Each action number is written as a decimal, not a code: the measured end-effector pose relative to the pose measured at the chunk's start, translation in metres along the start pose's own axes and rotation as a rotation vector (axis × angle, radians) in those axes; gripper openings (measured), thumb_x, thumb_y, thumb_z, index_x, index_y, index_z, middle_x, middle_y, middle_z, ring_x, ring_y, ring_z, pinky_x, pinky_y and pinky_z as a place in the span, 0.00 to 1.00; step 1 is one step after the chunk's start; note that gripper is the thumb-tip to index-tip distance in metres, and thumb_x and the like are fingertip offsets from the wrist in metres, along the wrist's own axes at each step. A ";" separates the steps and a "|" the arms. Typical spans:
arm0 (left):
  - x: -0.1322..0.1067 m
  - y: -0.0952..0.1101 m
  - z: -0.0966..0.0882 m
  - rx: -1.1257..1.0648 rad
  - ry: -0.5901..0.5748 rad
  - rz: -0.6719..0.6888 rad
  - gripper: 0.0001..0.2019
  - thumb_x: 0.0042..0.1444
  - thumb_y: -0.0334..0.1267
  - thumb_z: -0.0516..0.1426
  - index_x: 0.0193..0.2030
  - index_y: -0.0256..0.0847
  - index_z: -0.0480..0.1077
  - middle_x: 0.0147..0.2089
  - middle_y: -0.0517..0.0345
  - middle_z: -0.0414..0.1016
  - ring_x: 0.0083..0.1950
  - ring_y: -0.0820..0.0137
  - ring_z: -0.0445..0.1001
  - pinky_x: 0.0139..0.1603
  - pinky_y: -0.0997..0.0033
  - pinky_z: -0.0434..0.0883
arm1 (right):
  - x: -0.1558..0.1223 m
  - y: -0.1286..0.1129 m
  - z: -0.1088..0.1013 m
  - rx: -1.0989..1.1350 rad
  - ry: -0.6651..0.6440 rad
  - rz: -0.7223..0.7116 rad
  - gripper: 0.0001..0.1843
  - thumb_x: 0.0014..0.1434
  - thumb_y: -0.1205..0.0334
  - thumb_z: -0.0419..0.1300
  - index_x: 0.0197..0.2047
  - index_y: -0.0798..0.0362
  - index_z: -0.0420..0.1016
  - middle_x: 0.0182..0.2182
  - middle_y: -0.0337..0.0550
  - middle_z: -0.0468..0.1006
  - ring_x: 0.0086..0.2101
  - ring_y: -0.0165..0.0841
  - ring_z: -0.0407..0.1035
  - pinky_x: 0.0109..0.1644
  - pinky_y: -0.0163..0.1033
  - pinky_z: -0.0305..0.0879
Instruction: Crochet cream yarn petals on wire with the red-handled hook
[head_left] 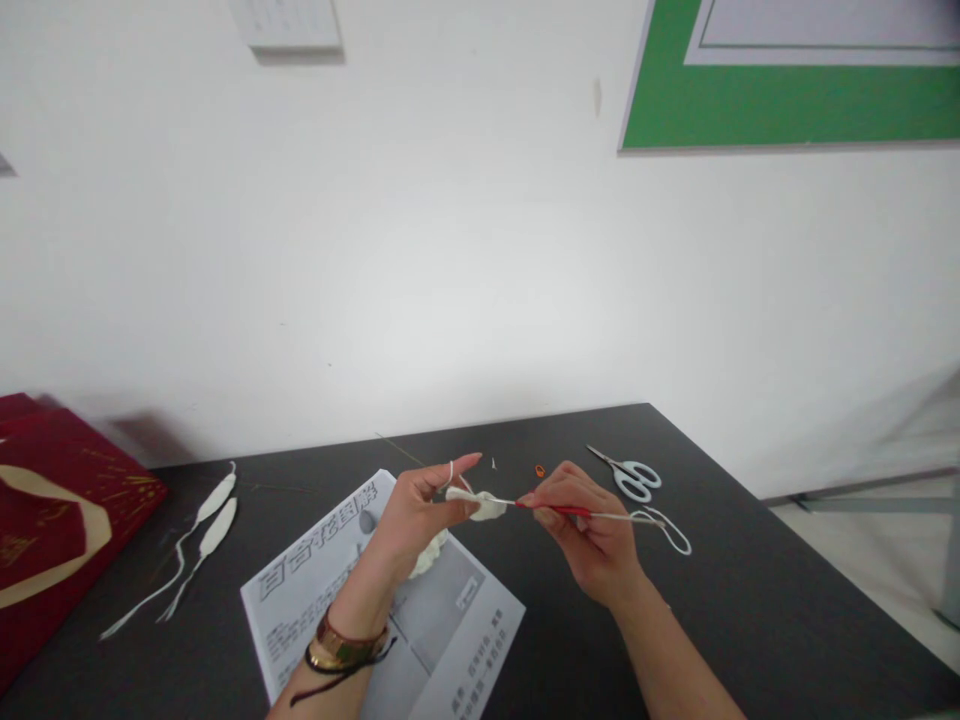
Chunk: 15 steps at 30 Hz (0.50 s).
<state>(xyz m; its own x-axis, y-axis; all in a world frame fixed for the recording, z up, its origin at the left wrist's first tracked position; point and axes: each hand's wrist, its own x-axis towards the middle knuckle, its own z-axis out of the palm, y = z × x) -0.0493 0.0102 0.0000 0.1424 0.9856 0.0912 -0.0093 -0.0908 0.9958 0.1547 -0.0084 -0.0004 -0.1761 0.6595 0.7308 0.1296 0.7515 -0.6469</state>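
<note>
My left hand (420, 515) pinches a small white crochet piece (491, 507) between thumb and fingers. White yarn (451, 472) loops around its raised index finger. In my right hand (589, 530) is a crochet hook (574, 511) with a red grip, held like a pencil. Its metal tip points left and meets the crochet piece. A loop of white yarn (679, 530) lies to the right of that hand. Below my left hand, partly hidden, a cream-white bundle (430, 556) rests on a printed sheet (469, 655).
White-handled scissors (634, 480) and an orange stitch marker (540, 470) lie behind my right hand. Two white crocheted leaf shapes (217, 525) with yarn tails lie at left, beside a red gift bag (67, 510). The black table (720, 620) meets a white wall (465, 250).
</note>
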 end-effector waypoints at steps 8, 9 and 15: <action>-0.006 0.005 -0.003 -0.011 -0.133 -0.051 0.18 0.38 0.31 0.66 0.41 0.40 0.79 0.28 0.55 0.74 0.32 0.67 0.69 0.35 0.69 0.64 | -0.004 0.014 -0.005 0.393 0.116 0.341 0.09 0.56 0.59 0.60 0.29 0.54 0.78 0.22 0.40 0.70 0.22 0.28 0.62 0.23 0.35 0.55; -0.006 0.004 -0.003 -0.005 -0.137 -0.057 0.17 0.38 0.31 0.66 0.40 0.39 0.79 0.28 0.54 0.75 0.32 0.67 0.69 0.36 0.69 0.64 | -0.004 0.015 -0.004 0.427 0.131 0.351 0.09 0.55 0.58 0.61 0.28 0.54 0.78 0.22 0.40 0.71 0.22 0.28 0.62 0.22 0.35 0.55; -0.007 -0.001 0.007 -0.049 -0.088 -0.006 0.18 0.41 0.33 0.65 0.42 0.44 0.78 0.29 0.58 0.73 0.32 0.70 0.68 0.34 0.71 0.64 | 0.002 0.022 0.006 0.721 0.268 0.621 0.10 0.53 0.57 0.63 0.27 0.56 0.76 0.18 0.38 0.72 0.16 0.24 0.59 0.16 0.28 0.54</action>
<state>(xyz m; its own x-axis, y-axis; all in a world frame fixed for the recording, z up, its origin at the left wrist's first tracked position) -0.0432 0.0022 -0.0011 0.2294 0.9695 0.0866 -0.0561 -0.0756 0.9956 0.1516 0.0092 -0.0146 -0.0394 0.9822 0.1838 -0.5168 0.1374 -0.8450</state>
